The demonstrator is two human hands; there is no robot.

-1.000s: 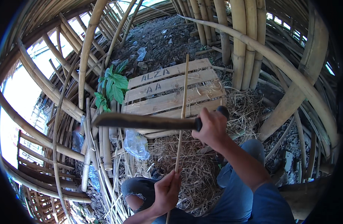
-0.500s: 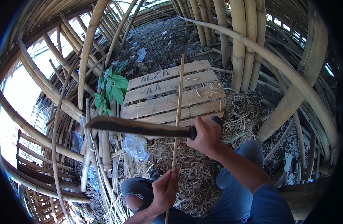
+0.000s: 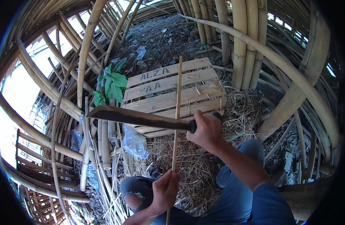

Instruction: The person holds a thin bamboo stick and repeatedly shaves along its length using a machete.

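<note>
1. A person seated among bamboo, knees in blue jeans (image 3: 251, 187), grips a thin bamboo strip (image 3: 177, 112) in the left hand (image 3: 165, 190), fingers clenched around its lower part; the strip rises nearly upright from that fist.

2. The right hand (image 3: 207, 129) is closed tight on the dark handle of a machete (image 3: 138, 117), held roughly level with the blade pointing to the person's left.

3. The machete blade crosses the strip about midway up, above the left hand; whether the edge touches or bites into the strip cannot be told from this view.

4. Beneath the hands lies a heap of dry straw and shavings (image 3: 191, 165), with a crumpled clear plastic bag (image 3: 134, 141) just to the left of it.

5. Behind the strip a weathered wooden pallet (image 3: 157, 90) lies flat on the ground, its slats strewn with pale shavings.

6. A leafy green plant (image 3: 111, 83) grows beside the pallet's left edge.

7. Thick bamboo poles (image 3: 240, 41) stand and lean on all sides over dark littered soil (image 3: 157, 35), with daylight showing through gaps at the left.
</note>
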